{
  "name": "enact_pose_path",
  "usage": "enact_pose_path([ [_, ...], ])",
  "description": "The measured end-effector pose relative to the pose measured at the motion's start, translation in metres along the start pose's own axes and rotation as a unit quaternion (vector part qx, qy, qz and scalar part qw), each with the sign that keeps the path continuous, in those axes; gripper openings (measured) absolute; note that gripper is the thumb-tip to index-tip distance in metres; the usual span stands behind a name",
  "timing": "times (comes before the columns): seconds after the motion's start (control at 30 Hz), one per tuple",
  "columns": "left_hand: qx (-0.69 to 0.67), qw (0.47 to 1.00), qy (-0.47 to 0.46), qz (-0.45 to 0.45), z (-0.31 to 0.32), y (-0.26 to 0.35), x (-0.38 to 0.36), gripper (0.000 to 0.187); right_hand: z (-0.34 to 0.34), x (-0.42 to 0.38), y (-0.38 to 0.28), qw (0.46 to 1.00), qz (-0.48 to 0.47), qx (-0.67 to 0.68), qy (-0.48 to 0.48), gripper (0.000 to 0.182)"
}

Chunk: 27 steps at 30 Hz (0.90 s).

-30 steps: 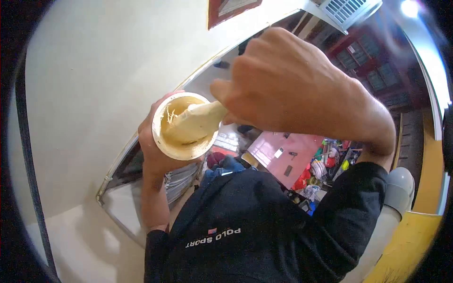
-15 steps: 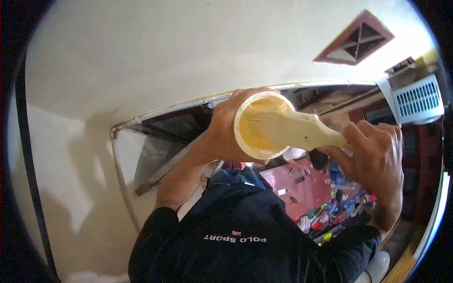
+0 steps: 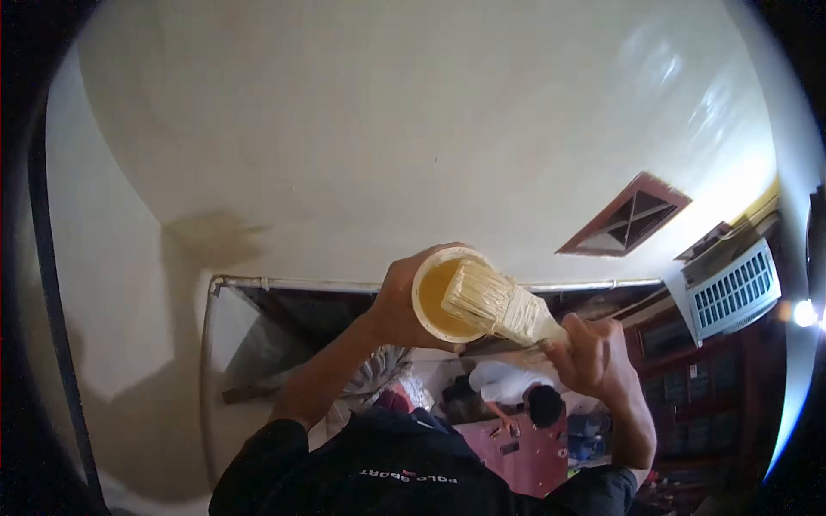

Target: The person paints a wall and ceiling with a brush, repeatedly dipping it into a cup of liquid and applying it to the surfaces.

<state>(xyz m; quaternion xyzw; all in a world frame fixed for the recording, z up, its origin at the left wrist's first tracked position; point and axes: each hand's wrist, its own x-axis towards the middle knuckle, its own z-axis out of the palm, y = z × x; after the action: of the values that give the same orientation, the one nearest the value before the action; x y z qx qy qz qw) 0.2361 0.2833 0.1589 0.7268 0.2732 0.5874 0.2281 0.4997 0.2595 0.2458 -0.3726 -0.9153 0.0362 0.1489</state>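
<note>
My left hand (image 3: 397, 301) is wrapped round a pale tub (image 3: 422, 316), its open mouth facing me and yellowish liquid (image 3: 436, 284) inside. In my right hand (image 3: 594, 354) is the handle of a wide paintbrush (image 3: 516, 311). Wet, cream-coloured bristles reach over the tub's right rim, with their tips above the liquid. The brush's lower part has a pale coating. Behind both hands rises a cream wall (image 3: 344, 172).
A pipe (image 3: 327, 285) runs along the wall's lower edge. At right are a reddish framed vent (image 3: 624, 219) and a white louvred unit (image 3: 734, 288). Far below, a person in a white shirt (image 3: 508, 383) bends over a reddish table (image 3: 525, 469) with small items.
The brush has come up out of the tub, so its bristles now show over the rim. My view has tilted up, showing more wall; the person below has come into sight.
</note>
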Motion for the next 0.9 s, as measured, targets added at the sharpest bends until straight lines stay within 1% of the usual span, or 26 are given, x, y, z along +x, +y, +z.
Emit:
enact_pose_path([
  [0.07, -0.007, 1.000, 0.005, -0.001, 0.001, 0.002, 0.002, 0.080, 0.002, -0.001, 0.001, 0.996, -0.066, 0.008, 0.055, 0.023],
  [0.1, -0.004, 1.000, 0.007, 0.004, 0.000, 0.002, 0.001, 0.080, 0.003, 0.000, 0.002, 0.996, -0.071, 0.004, 0.059, 0.023],
  [0.17, -0.062, 0.997, 0.009, -0.035, -0.004, 0.002, 0.001, 0.081, 0.004, 0.003, 0.003, 0.995, -0.081, 0.048, 0.035, 0.023],
  [0.2, -0.058, 0.998, 0.012, -0.028, -0.005, 0.002, 0.000, 0.081, 0.004, 0.005, 0.002, 0.994, -0.078, 0.063, 0.044, 0.024],
  [0.27, -0.081, 0.995, 0.016, -0.052, -0.006, 0.004, -0.001, 0.083, 0.004, 0.005, -0.001, 0.992, -0.018, 0.121, 0.022, 0.023],
  [0.33, -0.054, 0.998, 0.009, -0.028, -0.007, 0.007, 0.002, 0.086, 0.003, 0.004, -0.002, 0.991, 0.017, 0.135, 0.006, 0.018],
  [0.4, -0.073, 0.997, 0.022, -0.034, -0.010, 0.008, 0.002, 0.087, 0.005, 0.008, -0.007, 0.985, 0.043, 0.166, 0.011, 0.016],
  [0.43, -0.046, 0.998, 0.024, -0.030, -0.011, 0.010, 0.004, 0.085, 0.005, 0.010, -0.007, 0.986, 0.042, 0.162, 0.017, 0.016],
  [0.47, -0.046, 0.998, 0.022, -0.023, -0.011, 0.011, 0.004, 0.085, 0.004, 0.010, -0.006, 0.985, 0.034, 0.168, 0.013, 0.016],
  [0.5, -0.061, 0.997, 0.024, -0.043, -0.011, 0.012, 0.005, 0.083, 0.004, 0.011, -0.005, 0.984, 0.027, 0.175, 0.010, 0.015],
  [0.53, -0.076, 0.995, 0.026, -0.063, -0.012, 0.013, 0.006, 0.081, 0.005, 0.011, -0.002, 0.985, 0.027, 0.171, 0.018, 0.015],
  [0.57, -0.040, 0.998, 0.019, -0.054, -0.014, 0.014, 0.009, 0.079, 0.007, 0.011, 0.001, 0.989, -0.012, 0.139, 0.050, 0.014],
  [0.6, -0.040, 0.998, 0.016, -0.047, -0.014, 0.014, 0.011, 0.079, 0.009, 0.010, 0.004, 0.990, -0.051, 0.106, 0.082, 0.012],
  [0.63, -0.023, 0.999, 0.019, -0.036, -0.013, 0.015, 0.011, 0.078, 0.010, 0.007, 0.010, 0.994, -0.049, 0.055, 0.082, 0.012],
  [0.67, -0.006, 0.999, 0.024, -0.027, -0.012, 0.015, 0.012, 0.078, 0.007, 0.007, 0.010, 0.994, -0.050, 0.052, 0.086, 0.012],
  [0.73, -0.013, 0.999, 0.016, -0.026, -0.010, 0.014, 0.014, 0.077, 0.001, 0.009, 0.007, 0.993, -0.058, -0.017, 0.101, 0.011],
  [0.77, -0.019, 0.999, 0.008, -0.030, -0.010, 0.015, 0.016, 0.076, 0.000, 0.008, 0.008, 0.990, -0.059, -0.030, 0.124, 0.010],
  [0.8, -0.015, 1.000, 0.013, -0.024, -0.010, 0.016, 0.017, 0.076, 0.000, 0.007, 0.008, 0.989, -0.067, -0.033, 0.127, 0.010],
  [0.87, -0.018, 0.999, -0.001, -0.047, -0.010, 0.019, 0.016, 0.076, -0.002, 0.007, 0.006, 0.988, -0.063, -0.052, 0.135, 0.010],
  [0.9, -0.064, 0.996, 0.005, -0.059, -0.010, 0.018, 0.014, 0.077, -0.005, 0.006, 0.004, 0.987, -0.061, -0.062, 0.134, 0.008],
])
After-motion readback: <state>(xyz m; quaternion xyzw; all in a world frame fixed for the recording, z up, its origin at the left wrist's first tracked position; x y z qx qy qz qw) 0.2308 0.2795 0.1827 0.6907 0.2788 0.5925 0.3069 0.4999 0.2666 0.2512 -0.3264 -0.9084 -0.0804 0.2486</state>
